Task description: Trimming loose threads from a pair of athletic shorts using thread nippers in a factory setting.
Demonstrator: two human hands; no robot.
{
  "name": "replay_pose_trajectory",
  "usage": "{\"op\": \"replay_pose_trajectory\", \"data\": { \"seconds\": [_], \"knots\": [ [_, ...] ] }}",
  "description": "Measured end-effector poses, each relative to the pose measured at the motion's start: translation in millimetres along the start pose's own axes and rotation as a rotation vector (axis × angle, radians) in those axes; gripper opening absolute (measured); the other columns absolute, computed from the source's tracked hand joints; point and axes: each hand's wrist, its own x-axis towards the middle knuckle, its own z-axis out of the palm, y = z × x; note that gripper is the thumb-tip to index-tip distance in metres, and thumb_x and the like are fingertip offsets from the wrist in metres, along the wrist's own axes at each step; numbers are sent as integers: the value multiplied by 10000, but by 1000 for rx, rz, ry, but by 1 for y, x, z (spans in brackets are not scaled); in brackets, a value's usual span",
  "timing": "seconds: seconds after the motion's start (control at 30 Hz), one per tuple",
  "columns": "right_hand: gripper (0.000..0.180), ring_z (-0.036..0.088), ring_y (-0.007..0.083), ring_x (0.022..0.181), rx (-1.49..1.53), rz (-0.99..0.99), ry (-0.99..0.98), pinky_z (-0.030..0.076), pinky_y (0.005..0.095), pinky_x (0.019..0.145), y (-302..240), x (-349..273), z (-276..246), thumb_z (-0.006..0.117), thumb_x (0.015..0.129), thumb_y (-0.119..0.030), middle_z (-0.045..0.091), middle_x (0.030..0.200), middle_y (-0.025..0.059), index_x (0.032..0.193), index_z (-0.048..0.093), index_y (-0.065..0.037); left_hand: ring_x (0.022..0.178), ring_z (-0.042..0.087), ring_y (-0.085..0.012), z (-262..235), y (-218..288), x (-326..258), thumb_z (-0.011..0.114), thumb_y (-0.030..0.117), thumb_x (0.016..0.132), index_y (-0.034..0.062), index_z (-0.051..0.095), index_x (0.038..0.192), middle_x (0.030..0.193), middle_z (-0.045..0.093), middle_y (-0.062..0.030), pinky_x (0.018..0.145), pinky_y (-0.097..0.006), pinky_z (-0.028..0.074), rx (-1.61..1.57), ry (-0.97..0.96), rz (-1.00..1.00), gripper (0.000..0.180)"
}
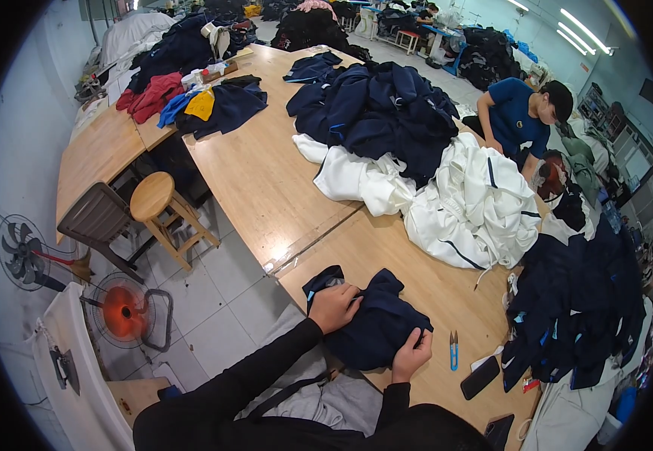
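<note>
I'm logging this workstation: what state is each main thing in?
Held navy garment: crumpled, in left hand and right hand
Blue-handled snips: lying unheld
Black phone near snips: lying flat
White garments: heaped loosely
Wooden stool: upright, unoccupied
Orange fan: blurred, apparently spinning
Grey fan: apparently stopped

The table (462,301) is smooth, lightly glossy wood, the garment (374,322) on it matt cloth. At the garment's four o'clock, snips (454,352) show metal blades (453,337) and plastic-looking handles (454,361); at its ten, the stool (153,197) is wood.
</note>
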Motion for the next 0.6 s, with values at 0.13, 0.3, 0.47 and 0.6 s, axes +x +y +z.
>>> {"op": "replay_pose_trajectory", "data": {
  "seconds": [0.13, 0.3, 0.47, 0.6],
  "knots": [
    [223, 584, 200, 781, 1, 1, -4, 497, 372, 737, 1, 0, 0, 645, 1118, -157, 641, 818, 116, 998, 615, 29, 844, 744, -321, 0, 0, 0, 784, 232, 980, 73, 739, 1019, 933, 727, -108, 730, -417, 587, -3, 2, 1, 170],
    [234, 549, 179, 767, 1, -2, 2, 480, 362, 709, 2, 0, 0, 650, 1118, -162, 604, 797, 97, 989, 604, 28, 845, 742, -322, 1, 0, 0, 783, 233, 981, 72, 740, 1022, 930, 724, -108, 731, -419, 586, 1, -3, -2, 171],
    [239, 517, 160, 753, 12, -3, 3, 458, 356, 678, 4, 0, 1, 649, 1119, -159, 569, 779, 82, 982, 597, 30, 842, 740, -323, 1, -1, 0, 784, 231, 980, 69, 737, 1022, 930, 722, -108, 728, -420, 585, -9, 20, 13, 174],
    [243, 507, 156, 746, 2, 5, 5, 450, 357, 673, 4, 0, 0, 651, 1119, -157, 553, 773, 74, 978, 593, 32, 840, 738, -324, 2, 0, 0, 785, 228, 977, 68, 732, 1018, 929, 721, -109, 723, -421, 582, -11, 16, 12, 174]
  ]
}}
